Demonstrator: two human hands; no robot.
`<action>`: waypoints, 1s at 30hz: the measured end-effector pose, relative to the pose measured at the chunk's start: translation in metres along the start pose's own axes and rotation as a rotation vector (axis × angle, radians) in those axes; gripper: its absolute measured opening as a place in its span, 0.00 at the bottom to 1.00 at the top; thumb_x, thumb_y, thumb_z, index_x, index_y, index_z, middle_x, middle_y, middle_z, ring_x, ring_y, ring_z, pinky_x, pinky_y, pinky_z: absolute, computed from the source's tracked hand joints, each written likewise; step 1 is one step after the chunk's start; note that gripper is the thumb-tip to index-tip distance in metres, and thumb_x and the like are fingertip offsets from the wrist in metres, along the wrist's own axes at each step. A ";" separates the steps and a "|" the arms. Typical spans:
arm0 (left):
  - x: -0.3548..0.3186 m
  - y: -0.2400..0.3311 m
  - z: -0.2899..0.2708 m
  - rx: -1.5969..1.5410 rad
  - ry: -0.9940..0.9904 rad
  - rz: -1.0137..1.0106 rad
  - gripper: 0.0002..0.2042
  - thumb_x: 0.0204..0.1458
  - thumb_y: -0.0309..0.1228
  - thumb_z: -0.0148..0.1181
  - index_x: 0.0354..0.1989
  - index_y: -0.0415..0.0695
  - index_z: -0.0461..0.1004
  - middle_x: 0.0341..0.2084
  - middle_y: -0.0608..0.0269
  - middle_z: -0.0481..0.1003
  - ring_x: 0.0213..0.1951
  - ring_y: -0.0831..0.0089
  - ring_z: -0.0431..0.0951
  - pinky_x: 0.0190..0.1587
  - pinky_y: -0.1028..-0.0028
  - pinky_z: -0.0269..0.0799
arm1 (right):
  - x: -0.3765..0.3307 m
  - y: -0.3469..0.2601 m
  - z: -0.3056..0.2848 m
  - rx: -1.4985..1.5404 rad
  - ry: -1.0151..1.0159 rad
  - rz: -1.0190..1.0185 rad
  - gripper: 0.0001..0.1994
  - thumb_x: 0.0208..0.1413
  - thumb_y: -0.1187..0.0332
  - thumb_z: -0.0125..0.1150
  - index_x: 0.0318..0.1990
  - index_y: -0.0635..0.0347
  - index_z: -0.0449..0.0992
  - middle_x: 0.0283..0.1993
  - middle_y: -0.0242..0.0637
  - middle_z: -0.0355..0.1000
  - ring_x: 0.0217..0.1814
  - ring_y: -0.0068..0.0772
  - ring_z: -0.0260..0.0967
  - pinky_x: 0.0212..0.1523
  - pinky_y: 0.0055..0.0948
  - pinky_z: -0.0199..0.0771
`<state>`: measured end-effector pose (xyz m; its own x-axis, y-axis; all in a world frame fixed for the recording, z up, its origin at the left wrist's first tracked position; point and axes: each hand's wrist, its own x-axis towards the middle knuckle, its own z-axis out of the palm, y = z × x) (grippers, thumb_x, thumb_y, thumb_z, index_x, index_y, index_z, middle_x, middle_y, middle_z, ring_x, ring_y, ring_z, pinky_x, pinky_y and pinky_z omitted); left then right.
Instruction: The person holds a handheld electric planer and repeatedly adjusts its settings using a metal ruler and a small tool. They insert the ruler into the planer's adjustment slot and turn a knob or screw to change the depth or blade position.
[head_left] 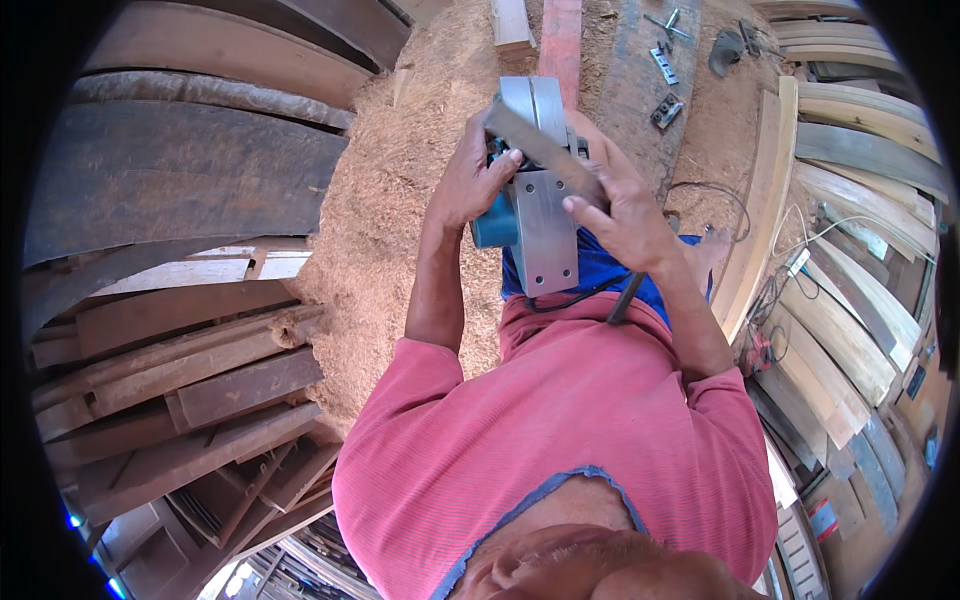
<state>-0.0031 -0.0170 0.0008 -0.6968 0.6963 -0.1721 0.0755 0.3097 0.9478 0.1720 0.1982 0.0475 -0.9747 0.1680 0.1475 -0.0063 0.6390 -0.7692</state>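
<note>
An electric planer (pixel 545 235) with a teal body lies upside down over my lap, its flat metal sole facing up. My left hand (pixel 472 175) grips the planer's left side, thumb near the gap between the sole plates. In my right hand (pixel 628 222) is a flat, narrow grey-brown bar (pixel 540 145), slanting across the planer above that gap. The bar is slightly blurred, and I cannot make out whether it is a file or a strip of wood. Its far end reaches close to my left hand. Fingers beneath the planer are hidden.
Wood shavings (pixel 365 240) cover the floor. On a dark plank (pixel 640 90) ahead lie a T-handled tool (pixel 668 24), a slotted metal piece (pixel 663 66) and a small metal block (pixel 667 110). Boards (pixel 190 170) are stacked left; more boards (pixel 850 340) and cables lie right.
</note>
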 end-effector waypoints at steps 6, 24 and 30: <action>0.000 0.003 -0.001 0.055 0.007 -0.073 0.40 0.63 0.34 0.66 0.81 0.36 0.54 0.64 0.41 0.76 0.64 0.55 0.80 0.68 0.58 0.74 | -0.002 -0.008 0.021 -0.077 -0.132 0.129 0.34 0.65 0.61 0.71 0.77 0.57 0.71 0.38 0.56 0.83 0.44 0.59 0.85 0.48 0.51 0.83; 0.004 -0.003 -0.005 0.061 -0.045 -0.042 0.41 0.62 0.30 0.63 0.82 0.40 0.49 0.66 0.35 0.71 0.68 0.51 0.73 0.71 0.54 0.69 | -0.003 -0.016 0.015 -0.086 -0.311 0.188 0.41 0.64 0.60 0.71 0.81 0.65 0.60 0.46 0.55 0.84 0.48 0.60 0.84 0.52 0.53 0.83; 0.002 0.002 -0.006 -0.173 0.031 -0.206 0.41 0.59 0.30 0.56 0.83 0.44 0.48 0.64 0.40 0.69 0.64 0.52 0.75 0.66 0.56 0.72 | 0.001 0.003 -0.014 0.161 0.010 0.109 0.35 0.69 0.54 0.69 0.76 0.66 0.68 0.53 0.52 0.83 0.59 0.48 0.82 0.64 0.42 0.77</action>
<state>-0.0086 -0.0188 0.0037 -0.7064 0.6090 -0.3607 -0.1914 0.3263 0.9257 0.1744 0.2112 0.0540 -0.9693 0.2374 0.0636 0.0626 0.4888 -0.8702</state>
